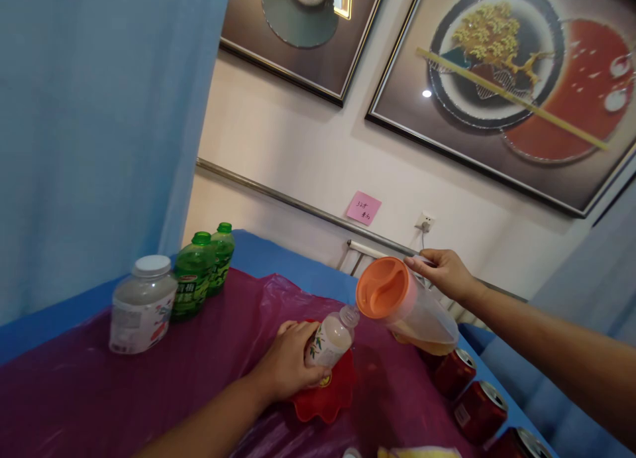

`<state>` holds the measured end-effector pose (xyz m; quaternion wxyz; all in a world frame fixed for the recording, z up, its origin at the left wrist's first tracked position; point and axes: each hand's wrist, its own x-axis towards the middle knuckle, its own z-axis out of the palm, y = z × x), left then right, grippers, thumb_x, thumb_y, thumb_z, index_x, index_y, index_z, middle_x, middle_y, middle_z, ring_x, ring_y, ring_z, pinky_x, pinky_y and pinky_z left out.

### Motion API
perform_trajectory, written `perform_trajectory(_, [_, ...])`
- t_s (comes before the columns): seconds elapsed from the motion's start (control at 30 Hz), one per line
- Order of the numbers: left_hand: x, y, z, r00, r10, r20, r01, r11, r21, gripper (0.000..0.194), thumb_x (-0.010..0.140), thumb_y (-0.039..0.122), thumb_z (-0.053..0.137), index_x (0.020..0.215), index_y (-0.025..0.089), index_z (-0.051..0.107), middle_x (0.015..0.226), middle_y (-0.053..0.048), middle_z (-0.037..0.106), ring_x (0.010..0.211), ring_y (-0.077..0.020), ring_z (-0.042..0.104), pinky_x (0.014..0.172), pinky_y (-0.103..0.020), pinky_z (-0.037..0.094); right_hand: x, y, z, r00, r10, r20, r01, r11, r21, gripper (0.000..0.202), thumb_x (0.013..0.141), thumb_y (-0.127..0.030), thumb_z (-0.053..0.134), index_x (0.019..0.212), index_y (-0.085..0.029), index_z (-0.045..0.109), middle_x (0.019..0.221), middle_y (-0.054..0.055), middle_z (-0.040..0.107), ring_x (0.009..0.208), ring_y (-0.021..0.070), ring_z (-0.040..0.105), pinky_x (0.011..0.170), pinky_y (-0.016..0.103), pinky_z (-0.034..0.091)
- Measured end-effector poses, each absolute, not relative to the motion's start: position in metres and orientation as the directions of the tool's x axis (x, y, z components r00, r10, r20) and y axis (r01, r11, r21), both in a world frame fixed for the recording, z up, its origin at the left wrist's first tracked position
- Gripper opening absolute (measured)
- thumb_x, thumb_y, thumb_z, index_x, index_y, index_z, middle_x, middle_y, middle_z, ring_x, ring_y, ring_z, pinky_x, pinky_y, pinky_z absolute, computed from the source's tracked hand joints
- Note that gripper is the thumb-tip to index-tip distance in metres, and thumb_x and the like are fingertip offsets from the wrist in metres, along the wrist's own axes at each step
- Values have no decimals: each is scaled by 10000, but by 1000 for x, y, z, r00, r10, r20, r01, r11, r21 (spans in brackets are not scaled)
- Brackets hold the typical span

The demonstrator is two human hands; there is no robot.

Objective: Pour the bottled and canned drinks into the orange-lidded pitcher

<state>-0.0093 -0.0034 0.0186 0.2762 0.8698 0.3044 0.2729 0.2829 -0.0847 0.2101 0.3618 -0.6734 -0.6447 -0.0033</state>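
Note:
My left hand point(285, 365) is wrapped round a small clear bottle point(332, 339) with a leaf-printed label and a pale, cloudy look. Uncapped, the bottle leans right above a red scalloped dish point(318, 405). In my right hand point(447, 272) is the handle of a translucent pitcher point(427, 322) with an orange lid point(382, 287). The pitcher is tipped left, its lid close to the bottle's mouth, and some amber liquid lies along its lower side. Whether liquid is flowing between them I cannot make out.
On the purple plastic sheet point(209, 378) at left stand a white-lidded jar point(144, 305) and two green bottles point(193, 276). Several red cans point(479, 411) line the right edge. A yellow item point(420, 453) shows at the bottom. A metal rail point(278, 196) runs along the wall.

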Motion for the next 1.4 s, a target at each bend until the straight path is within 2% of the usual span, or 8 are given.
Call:
perform_trajectory(1.1, [-10, -4, 20, 672, 672, 311, 373, -670, 642, 552, 609, 377, 823, 1113, 235, 650, 1151, -52, 718, 1093, -316, 610, 1051, -442, 361, 284, -86, 211, 144, 863, 484, 902, 87, -423, 629, 766, -757, 628, 547, -239, 349, 556, -65, 241, 533, 98, 240, 478, 269, 184])
perform_trajectory(1.4, [-9, -3, 17, 669, 664, 333, 362, -683, 635, 569, 612, 385, 819, 1136, 243, 648, 1123, -45, 720, 1048, -299, 616, 1044, -443, 365, 285, -86, 211, 148, 858, 492, 903, 86, -421, 632, 765, -764, 624, 547, -236, 355, 544, -68, 245, 523, 95, 238, 472, 266, 188])
